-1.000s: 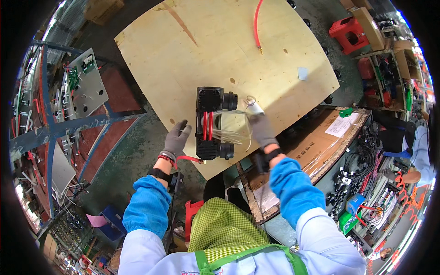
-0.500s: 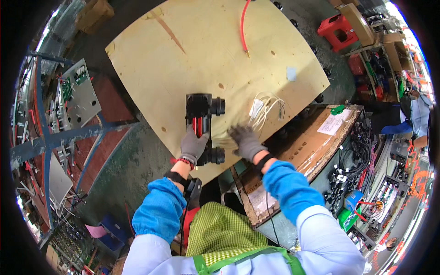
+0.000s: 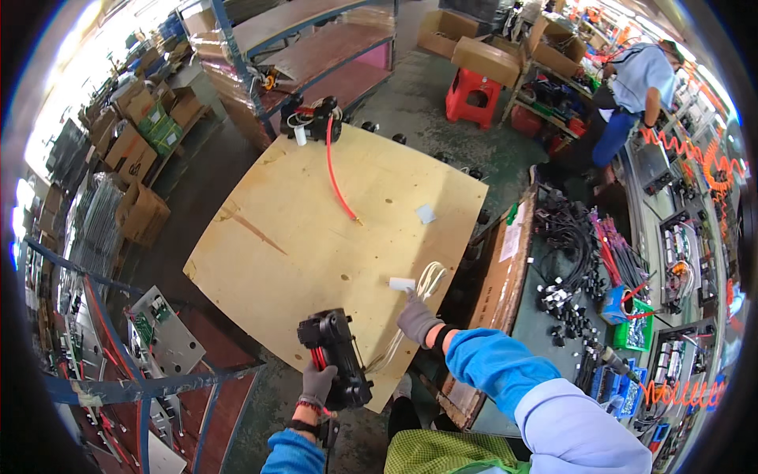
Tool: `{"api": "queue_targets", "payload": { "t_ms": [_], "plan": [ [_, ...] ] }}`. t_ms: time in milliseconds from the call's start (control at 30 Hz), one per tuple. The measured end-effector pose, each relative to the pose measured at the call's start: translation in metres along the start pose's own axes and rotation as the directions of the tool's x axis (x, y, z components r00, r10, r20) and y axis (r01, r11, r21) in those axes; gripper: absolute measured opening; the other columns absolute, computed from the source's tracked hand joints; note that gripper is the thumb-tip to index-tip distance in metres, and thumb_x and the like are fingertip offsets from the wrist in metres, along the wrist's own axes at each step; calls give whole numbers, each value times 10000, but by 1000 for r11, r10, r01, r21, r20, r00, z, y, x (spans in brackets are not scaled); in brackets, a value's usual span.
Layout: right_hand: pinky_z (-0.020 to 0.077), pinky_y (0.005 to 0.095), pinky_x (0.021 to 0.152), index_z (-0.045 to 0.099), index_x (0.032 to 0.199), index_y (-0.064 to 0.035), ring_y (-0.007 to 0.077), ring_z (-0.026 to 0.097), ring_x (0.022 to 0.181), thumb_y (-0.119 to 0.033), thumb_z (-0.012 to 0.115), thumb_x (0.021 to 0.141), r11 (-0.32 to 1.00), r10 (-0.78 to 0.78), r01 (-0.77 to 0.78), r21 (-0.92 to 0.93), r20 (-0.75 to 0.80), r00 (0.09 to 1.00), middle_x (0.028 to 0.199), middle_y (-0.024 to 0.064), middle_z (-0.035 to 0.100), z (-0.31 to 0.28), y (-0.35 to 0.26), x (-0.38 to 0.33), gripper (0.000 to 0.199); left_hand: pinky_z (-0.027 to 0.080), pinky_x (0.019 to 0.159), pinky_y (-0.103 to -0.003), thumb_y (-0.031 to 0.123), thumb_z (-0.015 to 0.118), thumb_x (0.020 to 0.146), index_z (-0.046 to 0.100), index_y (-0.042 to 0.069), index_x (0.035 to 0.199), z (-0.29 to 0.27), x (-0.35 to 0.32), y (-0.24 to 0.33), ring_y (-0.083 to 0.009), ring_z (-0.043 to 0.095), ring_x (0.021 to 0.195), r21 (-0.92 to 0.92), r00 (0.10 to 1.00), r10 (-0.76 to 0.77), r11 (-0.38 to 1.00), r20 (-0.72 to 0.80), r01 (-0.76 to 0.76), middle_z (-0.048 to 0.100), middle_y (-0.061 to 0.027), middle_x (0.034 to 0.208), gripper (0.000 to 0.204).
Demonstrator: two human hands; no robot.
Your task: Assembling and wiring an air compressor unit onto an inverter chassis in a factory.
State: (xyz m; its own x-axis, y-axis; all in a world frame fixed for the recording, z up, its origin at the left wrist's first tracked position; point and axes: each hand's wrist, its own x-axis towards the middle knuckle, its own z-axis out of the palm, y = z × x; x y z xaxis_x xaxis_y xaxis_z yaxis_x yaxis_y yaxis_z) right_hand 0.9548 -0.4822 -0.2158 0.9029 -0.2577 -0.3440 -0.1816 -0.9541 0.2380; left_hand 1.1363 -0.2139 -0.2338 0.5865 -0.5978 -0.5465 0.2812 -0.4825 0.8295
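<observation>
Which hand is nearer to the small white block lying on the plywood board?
Right. The right hand is just below the white block, fingertips almost reaching it; the left hand grips the black device, farther away.

Head now lifted and turned: much more of the plywood board (image 3: pixel 316 229) in view, with a second black unit (image 3: pixel 312 118) and red cable (image 3: pixel 335 174) visible at its far edge, plus a person in blue (image 3: pixel 632 87) beyond. Left hand (image 3: pixel 318 385) no longer on the side of the black device (image 3: pixel 334 367); now gripping its near end at the board's near edge. Right hand (image 3: pixel 416 317) off the device, moved to the right, fingertips now at the bundle of pale wires (image 3: pixel 422 288) with its white tag (image 3: pixel 402 284). Wire bundle no longer lying over the device but stretched out beside it toward the right.
</observation>
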Motion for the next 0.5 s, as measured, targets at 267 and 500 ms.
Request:
{"api": "queue_targets", "payload": {
  "t_ms": [267,500],
  "plan": [
    [441,428,928,671,788,-140,241,676,706,-139,574,787,948,-43,120,295,-254,966,695,48,665,-202,42,-200,97,528,625,-297,44,676,777,585,7,1019,-26,-154,141,-147,630,670,146,979,-43,989,197,14,642,-49,822,261],
    [523,472,640,638,885,-47,368,667,714,-274,558,863,653,-124,-165,739,319,940,772,150,674,-288,7,-410,242,518,665,-375,170,710,768,585,-1,1063,21,-241,229,-266,667,723,557,880,31,763,474,-327,667,-138,807,362]
  ]
}}
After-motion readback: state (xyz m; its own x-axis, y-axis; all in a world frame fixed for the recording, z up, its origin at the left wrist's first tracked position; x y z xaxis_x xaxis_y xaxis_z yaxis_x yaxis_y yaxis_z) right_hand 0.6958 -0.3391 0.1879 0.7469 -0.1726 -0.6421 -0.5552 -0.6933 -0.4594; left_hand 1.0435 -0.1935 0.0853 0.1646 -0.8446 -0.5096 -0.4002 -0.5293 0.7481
